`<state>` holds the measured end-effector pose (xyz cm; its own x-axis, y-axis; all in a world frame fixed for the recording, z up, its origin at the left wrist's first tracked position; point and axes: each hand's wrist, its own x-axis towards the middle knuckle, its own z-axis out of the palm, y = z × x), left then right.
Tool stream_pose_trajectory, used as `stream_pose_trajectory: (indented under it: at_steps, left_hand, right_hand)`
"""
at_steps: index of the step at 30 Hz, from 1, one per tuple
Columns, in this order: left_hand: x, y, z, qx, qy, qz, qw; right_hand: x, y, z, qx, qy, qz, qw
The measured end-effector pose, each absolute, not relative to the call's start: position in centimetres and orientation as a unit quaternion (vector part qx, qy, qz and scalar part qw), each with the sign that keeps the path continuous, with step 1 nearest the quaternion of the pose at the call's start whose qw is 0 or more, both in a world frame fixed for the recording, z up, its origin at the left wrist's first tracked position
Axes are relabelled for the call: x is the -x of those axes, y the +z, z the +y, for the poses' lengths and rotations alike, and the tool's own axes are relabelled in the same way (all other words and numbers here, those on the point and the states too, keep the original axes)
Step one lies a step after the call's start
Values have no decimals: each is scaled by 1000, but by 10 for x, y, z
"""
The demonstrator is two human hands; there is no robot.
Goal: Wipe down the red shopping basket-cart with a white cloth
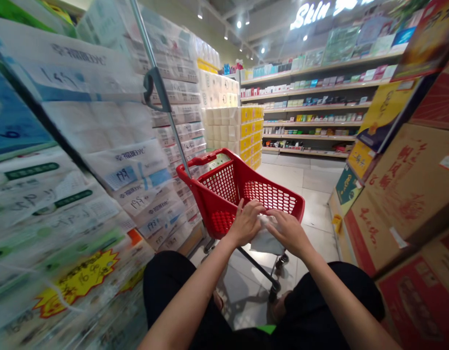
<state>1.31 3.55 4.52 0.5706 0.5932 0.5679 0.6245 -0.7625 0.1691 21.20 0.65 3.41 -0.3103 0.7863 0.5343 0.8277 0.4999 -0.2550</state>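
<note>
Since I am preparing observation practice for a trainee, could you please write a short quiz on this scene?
1. Multiple choice: what colour is the shopping cart?
a) blue
b) red
c) yellow

2. True or false: the stacked white packs are on the left of the picture and the cardboard boxes on the right.

3. Short answer: what pale thing is at the fingers of the left hand and the right hand?

Key:
1. b
2. True
3. A thin white piece; whether it is cloth, paper or plastic cannot be told.
</note>
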Motion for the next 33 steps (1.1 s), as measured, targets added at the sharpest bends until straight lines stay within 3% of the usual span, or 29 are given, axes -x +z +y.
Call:
stream_pose_trajectory:
  at_steps: [9,19,33]
  left_hand:
    - [5,31,58,874,-277,-391,81]
    - [1,36,53,881,-263,-386,76]
    - [-4,36,48,886,-261,-381,45]
  right_hand:
    - [-193,18,16,558,-160,-797,165]
    - [-268,-4,-7,474,-153,-825,268]
    - [-195,17,6,544,-205,-788,203]
